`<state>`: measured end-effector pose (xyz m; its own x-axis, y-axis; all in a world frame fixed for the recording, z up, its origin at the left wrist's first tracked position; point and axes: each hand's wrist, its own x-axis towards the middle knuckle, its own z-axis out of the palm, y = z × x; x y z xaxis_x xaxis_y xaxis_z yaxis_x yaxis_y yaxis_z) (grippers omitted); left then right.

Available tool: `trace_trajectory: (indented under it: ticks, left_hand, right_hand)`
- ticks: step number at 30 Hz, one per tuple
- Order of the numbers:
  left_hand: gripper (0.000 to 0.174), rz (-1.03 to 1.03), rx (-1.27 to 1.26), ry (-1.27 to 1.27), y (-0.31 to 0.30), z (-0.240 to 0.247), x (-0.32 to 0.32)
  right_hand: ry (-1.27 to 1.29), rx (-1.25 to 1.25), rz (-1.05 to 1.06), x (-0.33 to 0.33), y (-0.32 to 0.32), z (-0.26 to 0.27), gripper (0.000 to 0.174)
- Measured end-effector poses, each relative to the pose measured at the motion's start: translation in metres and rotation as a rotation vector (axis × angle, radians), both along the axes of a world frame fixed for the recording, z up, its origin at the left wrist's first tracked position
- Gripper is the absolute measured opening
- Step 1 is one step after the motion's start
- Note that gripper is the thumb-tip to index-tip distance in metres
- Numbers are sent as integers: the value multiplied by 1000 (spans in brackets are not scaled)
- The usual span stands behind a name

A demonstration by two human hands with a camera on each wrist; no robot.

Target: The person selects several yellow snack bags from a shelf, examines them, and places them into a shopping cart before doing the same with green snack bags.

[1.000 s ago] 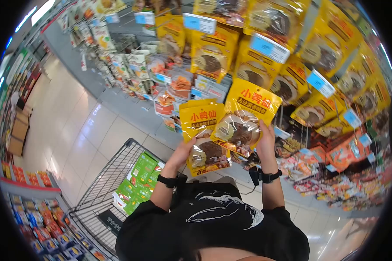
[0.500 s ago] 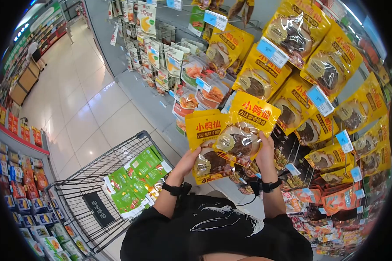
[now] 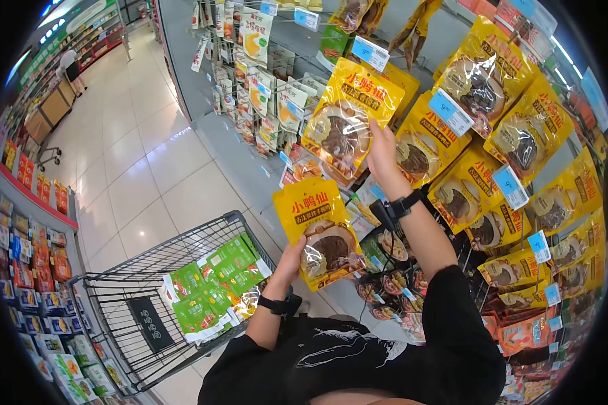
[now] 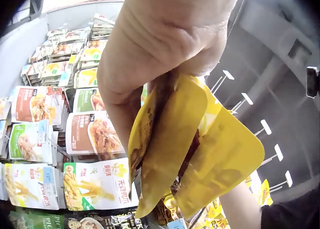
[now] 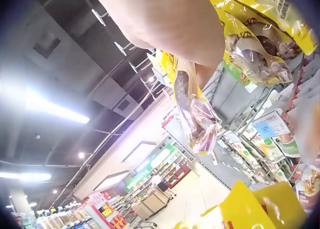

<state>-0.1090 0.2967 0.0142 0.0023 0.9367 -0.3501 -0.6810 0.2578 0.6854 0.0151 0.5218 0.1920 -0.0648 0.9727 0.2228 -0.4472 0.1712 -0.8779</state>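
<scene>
My left hand (image 3: 289,264) grips yellow snack pouches (image 3: 327,243) by their left edge, low in front of my body. More than one is in that hand, since their tops overlap and the left wrist view shows separate yellow pouch edges (image 4: 175,134) under the fingers. Up at the rack, my right hand (image 3: 384,156) pinches another yellow pouch (image 3: 344,118) by its right side, with its printed front toward me. It overlaps a hanging yellow pouch (image 3: 404,81) in the head view. From the right wrist, this pouch (image 5: 195,113) hangs below the hand.
A wire shopping cart (image 3: 216,223) with green packets (image 3: 206,293) inside stands to my left. Yellow pouches (image 3: 432,138) hang on hooks with price tags (image 3: 450,110) to the right. White packets (image 3: 257,37) hang farther back. A person (image 3: 69,66) stands far down the aisle.
The right hand has carried its pouch up and forward toward the rack, away from the pouches in the left hand. The left hand keeps its grip. The view has turned, showing more aisle.
</scene>
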Motion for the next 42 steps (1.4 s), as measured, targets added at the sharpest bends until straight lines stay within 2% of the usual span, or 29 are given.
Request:
trace_trajectory:
  ticks: [4, 6, 13, 19, 24, 28, 35, 37, 39, 42]
  left_hand:
    - [37, 12, -36, -17, -5, -9, -4]
    - [37, 24, -27, -20, -6, -10, -5]
    - [39, 32, -35, 5, -8, 7, -3]
    - [41, 8, -56, 11, -6, 12, -2]
    - [41, 12, -42, 31, -4, 7, -3]
    - [42, -1, -26, 13, -2, 1, -5]
    - [40, 18, -24, 18, -8, 2, -10]
    - [40, 37, -23, 11, -12, 8, -12]
    - [40, 52, -27, 1, -14, 7, -13]
    - [39, 54, -40, 27, -18, 13, -12]
  right_hand:
    - [13, 30, 29, -10, 13, 2, 23]
    - [64, -31, -33, -14, 10, 3, 22]
    - [27, -65, -53, -10, 11, -5, 26]
    - [106, -35, -45, -13, 10, -4, 20]
    - [72, -86, -91, -16, 1, 1, 19]
    - [85, -33, -159, -16, 21, -11, 18]
    - [-23, -37, -221, 14, 76, -36, 21]
    - [-45, 87, -308, 22, 90, -37, 22]
    - [-100, 38, -291, 30, 102, -39, 24]
    - [-312, 155, -446, 31, 96, -32, 22]
